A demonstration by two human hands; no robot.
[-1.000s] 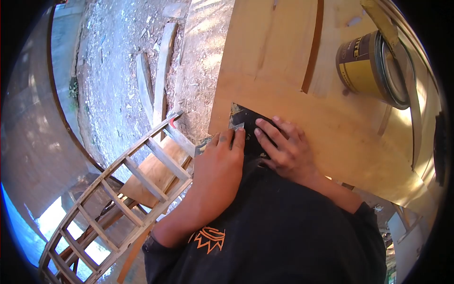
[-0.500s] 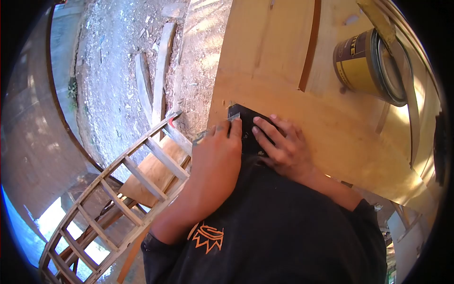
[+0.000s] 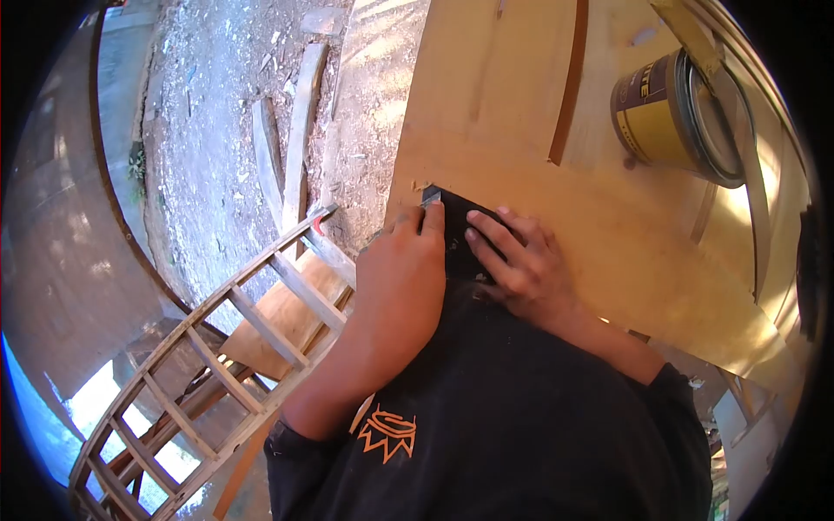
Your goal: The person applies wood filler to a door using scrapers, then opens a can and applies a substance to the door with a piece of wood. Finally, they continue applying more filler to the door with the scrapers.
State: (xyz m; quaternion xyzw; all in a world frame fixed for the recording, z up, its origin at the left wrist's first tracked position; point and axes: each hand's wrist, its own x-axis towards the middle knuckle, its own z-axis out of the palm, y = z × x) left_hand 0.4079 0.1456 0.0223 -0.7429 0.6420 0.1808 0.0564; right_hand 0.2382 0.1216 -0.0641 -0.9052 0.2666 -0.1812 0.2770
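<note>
A flat black piece [image 3: 458, 227] lies on the wooden board [image 3: 486, 165], close to the board's left edge and against my dark shirt. My left hand [image 3: 404, 269] is closed round a small metal blade [image 3: 431, 198], whose tip shows past the fingers at the black piece's upper left corner. The rest of that tool is hidden by the hand. My right hand [image 3: 526, 265] lies with its fingers spread, the fingertips resting on the right part of the black piece.
A yellow and brown can [image 3: 647, 113] lies on its side on the board at the upper right, beside curved wooden strips [image 3: 757, 200]. A thin brown strip [image 3: 570, 82] crosses the board. Left are a ladder-like wooden frame [image 3: 208, 360] and loose planks [image 3: 300, 130] on the ground.
My left hand has moved slightly up along the black piece with the metal blade. My right hand has stayed nearly in place.
</note>
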